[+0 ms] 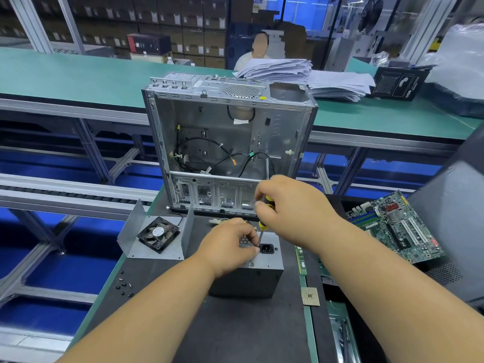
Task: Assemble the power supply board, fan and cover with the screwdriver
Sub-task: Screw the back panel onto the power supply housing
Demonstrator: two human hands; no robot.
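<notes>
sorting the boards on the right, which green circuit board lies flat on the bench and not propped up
The narrow memory stick, lying flat just right of the grey power supply box. The big motherboard further right sits tilted.

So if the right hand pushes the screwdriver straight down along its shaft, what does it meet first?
Most likely the power supply top face, near the left hand fingertips; the tip of the screwdriver is partly hidden.
</notes>
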